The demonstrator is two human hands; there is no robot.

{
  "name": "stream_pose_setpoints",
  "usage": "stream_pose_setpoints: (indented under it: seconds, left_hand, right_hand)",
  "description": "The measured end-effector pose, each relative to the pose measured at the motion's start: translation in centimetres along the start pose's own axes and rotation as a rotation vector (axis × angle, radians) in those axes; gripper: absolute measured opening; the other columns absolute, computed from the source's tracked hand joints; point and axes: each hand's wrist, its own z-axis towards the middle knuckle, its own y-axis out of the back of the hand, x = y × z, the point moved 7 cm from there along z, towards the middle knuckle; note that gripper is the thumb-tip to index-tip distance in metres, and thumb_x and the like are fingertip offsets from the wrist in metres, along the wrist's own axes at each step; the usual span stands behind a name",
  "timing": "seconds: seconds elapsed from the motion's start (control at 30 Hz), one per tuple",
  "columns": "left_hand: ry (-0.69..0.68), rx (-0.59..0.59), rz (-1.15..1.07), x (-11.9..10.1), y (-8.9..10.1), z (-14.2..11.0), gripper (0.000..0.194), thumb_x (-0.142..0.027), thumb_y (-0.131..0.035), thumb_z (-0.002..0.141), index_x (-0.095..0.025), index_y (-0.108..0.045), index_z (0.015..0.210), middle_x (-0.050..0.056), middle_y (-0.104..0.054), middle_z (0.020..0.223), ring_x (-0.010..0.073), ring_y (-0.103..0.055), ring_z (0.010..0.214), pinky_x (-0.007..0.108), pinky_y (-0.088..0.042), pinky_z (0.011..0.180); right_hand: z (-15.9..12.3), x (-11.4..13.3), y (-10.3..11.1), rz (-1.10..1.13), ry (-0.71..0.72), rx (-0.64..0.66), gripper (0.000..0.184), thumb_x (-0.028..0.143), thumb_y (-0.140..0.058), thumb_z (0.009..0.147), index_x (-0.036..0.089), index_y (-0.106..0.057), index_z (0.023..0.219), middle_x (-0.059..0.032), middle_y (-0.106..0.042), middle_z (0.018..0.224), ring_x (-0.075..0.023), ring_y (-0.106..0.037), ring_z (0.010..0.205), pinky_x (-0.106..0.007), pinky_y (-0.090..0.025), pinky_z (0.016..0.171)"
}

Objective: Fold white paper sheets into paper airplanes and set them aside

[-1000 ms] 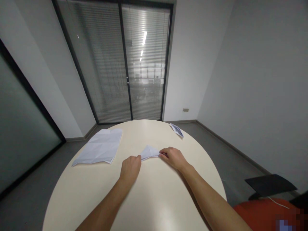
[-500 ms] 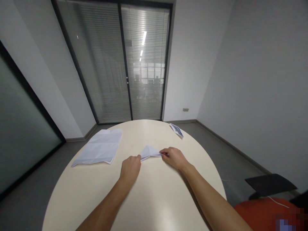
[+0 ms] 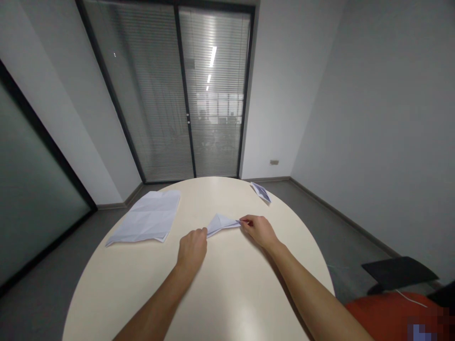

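A small folded sheet of white paper [image 3: 221, 223] rises to a peak in its middle, between my two hands over the round table. My left hand [image 3: 193, 247] is closed on the paper's left corner, thumb and fingers pinched together. At the opposite corner, my right hand [image 3: 259, 229] pinches the paper's tip between thumb and fingertips. The lower layers of the folded paper are partly hidden by my fingers.
Creased white sheets [image 3: 147, 217] lie at the left of the cream table [image 3: 213, 284]. A folded paper with a dark print [image 3: 261, 192] rests near the far right edge. A red chair [image 3: 387, 315] with a black armrest stands at the lower right.
My right hand has shifted slightly right and up, with more of the paper's right tip showing. My left hand has moved a little left, still gripping its corner.
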Motion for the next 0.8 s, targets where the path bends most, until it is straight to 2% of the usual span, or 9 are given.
stream_pose_setpoints:
  seconds: [0.2, 0.4, 0.57, 0.7, 0.8]
  left_hand:
    - [0.007, -0.037, -0.001, 0.2, 0.0, 0.1, 0.030, -0.007, -0.040, 0.094, -0.017, -0.065, 0.106, 0.010, -0.070, 0.102, 0.0251, -0.069, 0.094, 0.032, -0.051, 0.070]
    - [0.009, -0.058, -0.015, 0.6, 0.2, 0.2, 0.029, -0.009, -0.037, 0.097, -0.018, -0.063, 0.105, 0.009, -0.070, 0.098, 0.0241, -0.069, 0.092, 0.031, -0.050, 0.070]
    - [0.016, -0.088, -0.043, 0.7, 0.4, 0.2, 0.027, -0.012, -0.038, 0.099, -0.020, -0.062, 0.108, 0.009, -0.069, 0.105, 0.0222, -0.067, 0.097, 0.029, -0.049, 0.074]
    - [0.031, -0.112, -0.111, 0.9, 0.3, 0.3, 0.026, -0.014, -0.041, 0.099, -0.022, -0.063, 0.111, 0.008, -0.070, 0.107, 0.0204, -0.068, 0.098, 0.028, -0.047, 0.075]
    - [0.076, -0.146, -0.243, 1.3, 0.1, 0.5, 0.020, -0.018, -0.048, 0.098, -0.024, -0.064, 0.109, 0.005, -0.074, 0.103, 0.0193, -0.070, 0.093, 0.027, -0.047, 0.074]
  right_hand:
    - [0.1, -0.4, -0.4, 0.100, 0.015, -0.004, 0.026, 0.034, -0.056, 0.092, 0.026, -0.077, 0.104, -0.0029, -0.078, 0.094, -0.0195, -0.070, 0.081, -0.027, -0.047, 0.071]
    - [0.2, -0.3, -0.2, 0.020, 0.051, -0.042, 0.026, 0.027, -0.057, 0.090, 0.026, -0.078, 0.105, -0.0028, -0.078, 0.098, -0.0195, -0.070, 0.086, -0.028, -0.049, 0.078]
    - [0.1, 0.3, 0.2, -0.013, 0.072, -0.072, 0.027, 0.027, -0.055, 0.092, 0.027, -0.076, 0.108, -0.0023, -0.077, 0.104, -0.0189, -0.070, 0.088, -0.029, -0.050, 0.081]
    - [0.0, 0.9, 0.4, 0.000, 0.113, -0.107, 0.026, 0.027, -0.054, 0.093, 0.026, -0.075, 0.108, -0.0018, -0.076, 0.106, -0.0184, -0.070, 0.090, -0.029, -0.050, 0.083]
    - [-0.2, 1.6, 0.6, 0.017, 0.182, -0.160, 0.025, 0.027, -0.053, 0.095, 0.026, -0.075, 0.108, -0.0022, -0.076, 0.106, -0.0185, -0.069, 0.094, -0.029, -0.050, 0.085]
